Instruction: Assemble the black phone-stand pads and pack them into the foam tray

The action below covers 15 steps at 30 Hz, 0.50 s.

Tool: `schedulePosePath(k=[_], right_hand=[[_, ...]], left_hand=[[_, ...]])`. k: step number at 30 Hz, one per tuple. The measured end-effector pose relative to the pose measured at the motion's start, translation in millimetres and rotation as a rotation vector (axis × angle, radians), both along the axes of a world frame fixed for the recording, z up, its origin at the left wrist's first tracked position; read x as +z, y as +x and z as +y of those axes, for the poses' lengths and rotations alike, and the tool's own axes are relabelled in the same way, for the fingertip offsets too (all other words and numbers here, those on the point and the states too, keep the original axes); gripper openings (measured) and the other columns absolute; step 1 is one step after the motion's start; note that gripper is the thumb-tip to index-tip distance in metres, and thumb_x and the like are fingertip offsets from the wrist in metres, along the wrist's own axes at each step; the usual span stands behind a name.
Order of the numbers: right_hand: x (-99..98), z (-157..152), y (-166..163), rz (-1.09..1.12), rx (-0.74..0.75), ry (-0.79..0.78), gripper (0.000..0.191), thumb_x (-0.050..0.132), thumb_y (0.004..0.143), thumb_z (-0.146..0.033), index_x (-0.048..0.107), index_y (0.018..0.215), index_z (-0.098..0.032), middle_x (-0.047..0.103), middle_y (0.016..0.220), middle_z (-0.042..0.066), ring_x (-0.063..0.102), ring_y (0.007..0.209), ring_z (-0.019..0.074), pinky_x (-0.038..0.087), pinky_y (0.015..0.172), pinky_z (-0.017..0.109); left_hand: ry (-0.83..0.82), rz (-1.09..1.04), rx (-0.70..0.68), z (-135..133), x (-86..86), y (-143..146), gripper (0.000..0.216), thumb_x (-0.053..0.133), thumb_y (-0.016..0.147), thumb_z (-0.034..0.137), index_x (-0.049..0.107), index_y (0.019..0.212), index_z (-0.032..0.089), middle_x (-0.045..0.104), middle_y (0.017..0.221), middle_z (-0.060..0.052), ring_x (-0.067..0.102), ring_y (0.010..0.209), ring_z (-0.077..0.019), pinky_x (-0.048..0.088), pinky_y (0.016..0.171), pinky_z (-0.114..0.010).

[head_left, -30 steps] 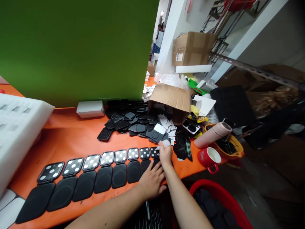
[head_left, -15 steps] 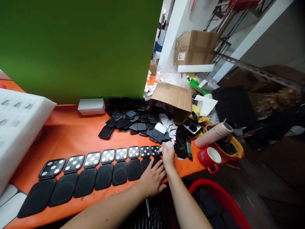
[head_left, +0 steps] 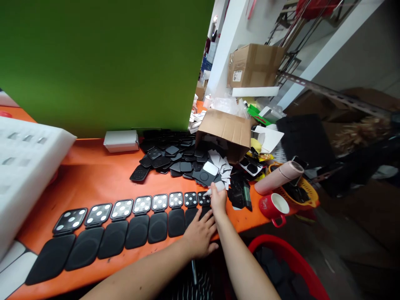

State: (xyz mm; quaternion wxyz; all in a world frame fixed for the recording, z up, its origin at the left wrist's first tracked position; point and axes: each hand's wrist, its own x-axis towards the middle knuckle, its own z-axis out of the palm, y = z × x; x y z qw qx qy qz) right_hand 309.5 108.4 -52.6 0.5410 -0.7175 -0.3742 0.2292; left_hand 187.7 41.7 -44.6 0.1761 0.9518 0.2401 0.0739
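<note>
8 open black cases (head_left: 131,221) line my table's (head_left: 93,179) front edge, bare orange behind. My left hand (head_left: 200,235) lies flat, fingers spread, on the rightmost case; my right hand (head_left: 218,200) pinches a white sticker (head_left: 218,186).

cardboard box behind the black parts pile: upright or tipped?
Tipped. The cardboard box lies on its side on the orange table, opening facing the pile of black parts, white cards spilling from it.
</note>
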Motion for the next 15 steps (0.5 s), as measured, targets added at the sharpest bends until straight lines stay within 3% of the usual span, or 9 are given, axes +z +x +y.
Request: schedulePosePath(k=[5, 9, 15], right_hand=[[0.7, 2.1, -1.2, -0.033, -0.007, -0.01, 0.036, 0.053, 0.07, -0.05, 0.057, 0.082, -0.016, 0.066, 0.076, 0.009, 0.059, 0.069, 0.0205, 0.042, 0.06, 0.027], [1.1, 1.2, 3.8, 0.037, -0.009, 0.001, 0.041, 0.045, 0.075, -0.051, 0.056, 0.084, -0.013, 0.065, 0.076, 0.01, 0.057, 0.058, 0.0168, 0.043, 0.053, 0.026], [8.3, -0.2, -5.9, 0.372, 0.058, 0.041, 0.043, 0.044, 0.076, -0.054, 0.055, 0.079, -0.013, 0.063, 0.067, 0.007, 0.05, 0.042, 0.0112, 0.038, 0.04, 0.022]], left_hand=[[0.0, 0.003, 0.003, -0.7, 4.0, -1.1, 0.066, 0.033, 0.079, 0.057, 0.031, 0.132, 0.018, 0.034, 0.137, -0.008, 0.011, 0.13, -0.0258, 0.003, 0.103, -0.048], [-0.046, 0.003, 0.003, -0.4, 5.7, -1.5, 0.069, 0.031, 0.079, 0.059, 0.027, 0.134, 0.018, 0.031, 0.139, -0.009, 0.01, 0.131, -0.0256, 0.003, 0.103, -0.049], [-0.172, -0.011, -0.013, 7.0, 10.9, -1.6, 0.076, 0.035, 0.075, 0.064, 0.021, 0.136, 0.02, 0.027, 0.141, -0.008, 0.013, 0.131, -0.0267, 0.009, 0.103, -0.049]])
